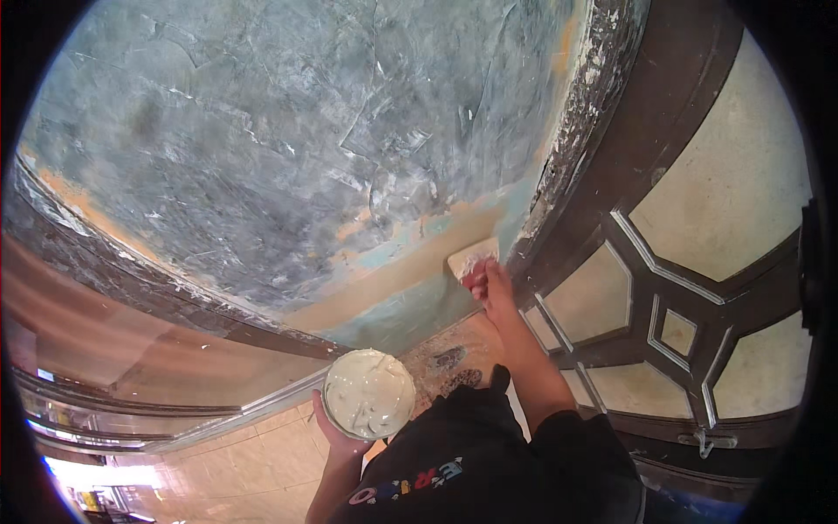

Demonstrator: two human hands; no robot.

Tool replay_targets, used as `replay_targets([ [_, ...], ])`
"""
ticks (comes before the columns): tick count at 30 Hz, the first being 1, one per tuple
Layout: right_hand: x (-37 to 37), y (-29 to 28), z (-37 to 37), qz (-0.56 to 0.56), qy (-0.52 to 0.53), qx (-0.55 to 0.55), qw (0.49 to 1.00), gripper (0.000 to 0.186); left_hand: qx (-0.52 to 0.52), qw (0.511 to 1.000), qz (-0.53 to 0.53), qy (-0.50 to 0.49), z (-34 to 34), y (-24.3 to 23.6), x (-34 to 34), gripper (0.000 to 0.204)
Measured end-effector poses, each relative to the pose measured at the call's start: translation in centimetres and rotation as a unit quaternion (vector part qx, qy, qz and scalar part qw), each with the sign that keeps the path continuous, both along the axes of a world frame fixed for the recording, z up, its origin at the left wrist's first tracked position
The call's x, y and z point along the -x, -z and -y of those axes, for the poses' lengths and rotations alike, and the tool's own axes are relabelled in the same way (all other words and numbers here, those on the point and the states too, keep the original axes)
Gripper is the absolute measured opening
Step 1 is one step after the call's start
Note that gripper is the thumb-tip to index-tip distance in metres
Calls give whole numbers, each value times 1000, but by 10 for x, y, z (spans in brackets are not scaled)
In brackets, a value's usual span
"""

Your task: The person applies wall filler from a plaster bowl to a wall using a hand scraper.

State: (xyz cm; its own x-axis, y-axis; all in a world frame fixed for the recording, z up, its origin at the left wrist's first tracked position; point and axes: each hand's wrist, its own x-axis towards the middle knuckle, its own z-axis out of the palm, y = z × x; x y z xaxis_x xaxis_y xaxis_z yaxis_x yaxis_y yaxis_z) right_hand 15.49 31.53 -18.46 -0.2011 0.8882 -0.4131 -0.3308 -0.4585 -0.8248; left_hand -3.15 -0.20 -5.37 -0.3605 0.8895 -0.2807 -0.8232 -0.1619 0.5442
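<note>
My left hand (342, 434) is wrapped round the side of a round tub (369, 395), which is full of thick cream-coloured putty with a wet, uneven top. My right hand (491, 286) is closed on a wide, flat putty knife (472, 255) smeared with pale putty. The broad end of the knife lies against the lower right part of the wall, at the right end of a smooth beige band (384, 275). Around this band the wall (288, 122) is grey, rough and patchy, with blue-green and orange areas showing.
Flaking dark trim (572, 144) borders the wall on the right, beside a dark brown panelled door (672, 201) with a metal handle (705, 442). On the left runs a brown frame (166, 288). Beige floor tiles (253, 463) lie below, and a stained patch (436, 354) is near my feet.
</note>
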Motion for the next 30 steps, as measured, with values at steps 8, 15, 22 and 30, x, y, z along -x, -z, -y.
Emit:
replay_targets([
  [8,4,-11,-40,15,-16,-87,996,31,15,997,-81,5,1,17,-1,74],
  [15,-37,44,-24,-70,-102,-6,992,30,11,998,59,2,-18,-1,-24,74],
  [22,-26,-76,-64,18,-43,-133,990,35,-12,999,-39,26,-46,-13,-52,75],
  [30,-79,23,-46,31,-197,-42,979,28,-101,930,-354,-17,-78,-24,-94,72],
])
